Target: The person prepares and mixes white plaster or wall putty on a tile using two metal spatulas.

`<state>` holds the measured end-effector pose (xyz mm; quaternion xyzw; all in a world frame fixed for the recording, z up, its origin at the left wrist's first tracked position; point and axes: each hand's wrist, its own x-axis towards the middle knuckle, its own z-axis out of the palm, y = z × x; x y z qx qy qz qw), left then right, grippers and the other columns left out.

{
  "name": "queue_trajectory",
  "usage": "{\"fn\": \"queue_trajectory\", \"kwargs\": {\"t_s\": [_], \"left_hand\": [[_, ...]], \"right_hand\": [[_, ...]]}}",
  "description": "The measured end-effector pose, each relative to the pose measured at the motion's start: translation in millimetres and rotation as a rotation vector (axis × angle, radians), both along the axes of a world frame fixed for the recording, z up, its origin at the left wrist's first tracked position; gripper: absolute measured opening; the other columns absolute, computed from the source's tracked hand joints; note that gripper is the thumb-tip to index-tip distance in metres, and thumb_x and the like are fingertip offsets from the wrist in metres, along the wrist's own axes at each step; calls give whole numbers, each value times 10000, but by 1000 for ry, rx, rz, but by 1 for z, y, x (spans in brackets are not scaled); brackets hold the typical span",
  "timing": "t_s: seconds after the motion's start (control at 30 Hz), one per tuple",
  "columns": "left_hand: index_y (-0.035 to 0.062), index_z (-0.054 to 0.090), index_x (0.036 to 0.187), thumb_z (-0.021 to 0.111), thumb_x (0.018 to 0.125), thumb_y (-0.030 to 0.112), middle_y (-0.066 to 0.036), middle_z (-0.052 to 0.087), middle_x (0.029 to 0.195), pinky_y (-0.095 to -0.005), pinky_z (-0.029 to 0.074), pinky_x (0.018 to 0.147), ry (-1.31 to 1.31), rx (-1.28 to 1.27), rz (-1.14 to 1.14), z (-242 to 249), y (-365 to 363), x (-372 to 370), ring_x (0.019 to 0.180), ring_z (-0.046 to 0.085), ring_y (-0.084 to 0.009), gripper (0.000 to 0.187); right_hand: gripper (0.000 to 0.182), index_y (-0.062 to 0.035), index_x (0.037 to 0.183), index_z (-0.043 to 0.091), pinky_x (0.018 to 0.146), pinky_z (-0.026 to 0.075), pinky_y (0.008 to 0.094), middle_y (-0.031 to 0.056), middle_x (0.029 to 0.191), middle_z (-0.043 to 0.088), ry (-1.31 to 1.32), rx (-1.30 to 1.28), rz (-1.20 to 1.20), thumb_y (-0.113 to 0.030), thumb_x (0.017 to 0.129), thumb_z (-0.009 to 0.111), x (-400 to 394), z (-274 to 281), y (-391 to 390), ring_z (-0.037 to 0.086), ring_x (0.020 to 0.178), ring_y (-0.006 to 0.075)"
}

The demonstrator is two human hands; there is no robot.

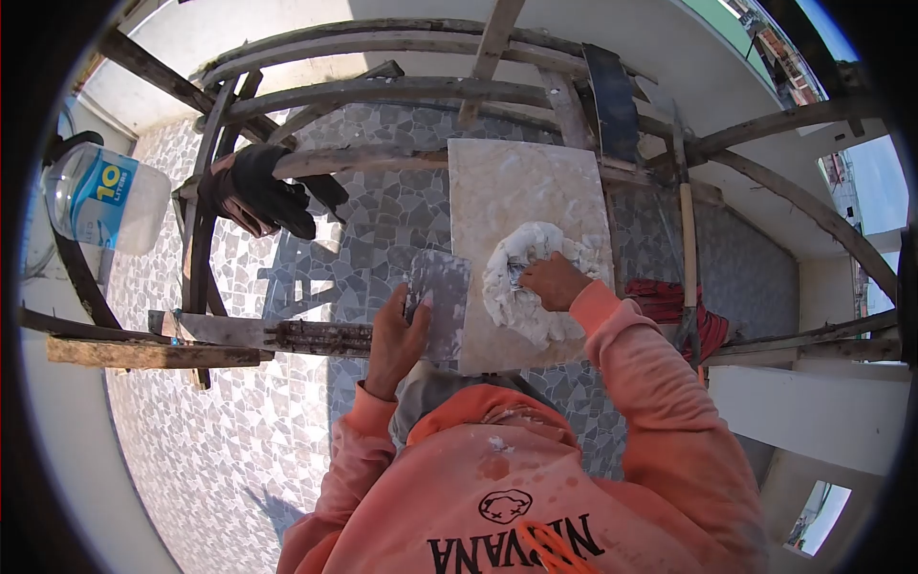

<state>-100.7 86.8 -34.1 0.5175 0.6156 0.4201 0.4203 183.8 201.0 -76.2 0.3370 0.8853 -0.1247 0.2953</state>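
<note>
My left hand grips a flat, rectangular grey plastering trowel smeared with white, its thumb lying over the near face. Right of it, a pale, stained board bears a ring-shaped mound of white plaster. My right hand reaches into the middle of that mound with its fingers closed. A small greyish piece shows at the fingertips, too little of it to name. Both forearms are in salmon-coloured sleeves.
Wooden scaffold rails surround the board. Dark gloves hang on a rail at left, near a large plastic water bottle. A shovel leans at right beside red cloth. Below lies the stone-patterned floor.
</note>
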Motion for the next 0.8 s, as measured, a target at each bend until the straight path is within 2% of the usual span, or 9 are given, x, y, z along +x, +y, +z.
{"fn": "queue_trajectory", "kwargs": {"t_s": [0.07,0.17,0.27,0.4,0.47,0.6,0.7,0.77,0.8], "left_hand": [[-67,562,1018,604,927,167,-124,588,732,-342,448,599,20,47,-9,-4,4,-1,647,527,-157,254],[-65,567,1031,604,924,161,-130,609,764,-343,451,616,-38,40,12,-1,2,0,669,539,-155,252],[-67,570,1037,601,922,154,-147,629,791,-349,460,635,-110,-88,17,-9,-3,-4,685,553,-160,251],[-78,574,1059,604,921,159,-140,626,771,-331,464,632,-99,-96,-10,-16,-1,-1,672,559,-155,275],[-84,574,1069,606,921,163,-127,614,737,-317,461,614,-42,10,-25,-18,0,3,648,556,-150,289],[-86,575,1064,610,922,177,-121,606,738,-323,461,616,-25,-26,-36,-17,4,6,655,555,-147,301],[-82,577,1057,607,924,186,-124,622,780,-327,464,639,-64,-138,-56,-3,4,4,689,556,-148,300],[-72,586,1069,592,927,191,-119,649,841,-306,465,673,-103,-191,-112,-4,9,2,733,549,-137,299],[-74,576,1049,600,927,189,-128,627,800,-319,457,647,-45,-153,-124,-9,9,4,704,546,-148,291]], "right_hand": [[417,-133,1158,644,878,388,412,21,1122,663,39,10,4,-33,754,636,12,-6,-3,609,1099,215],[270,-147,1063,671,863,399,426,7,1047,672,176,110,39,-115,796,652,27,2,-12,617,1066,201],[262,-141,1080,661,862,401,418,0,1049,674,205,209,119,-129,820,628,38,27,-42,617,1061,178],[397,-133,1210,616,886,387,425,11,1216,629,78,204,81,-100,814,609,48,-14,-74,586,1132,169],[405,-125,1214,615,901,387,425,25,1223,632,101,173,34,-98,810,612,48,-23,-76,583,1145,174],[408,-104,1217,611,916,389,423,49,1210,638,138,111,-57,-97,809,612,60,6,-72,579,1166,184],[332,-110,1170,615,890,396,399,25,1122,639,270,314,-127,-129,839,603,73,21,-103,598,1100,193],[343,-108,1170,615,882,395,399,29,1146,636,234,358,-128,-129,828,615,82,-16,-124,593,1107,192],[348,-107,1170,615,879,394,399,30,1158,634,219,381,-131,-130,823,622,78,-22,-130,590,1110,191]]}}
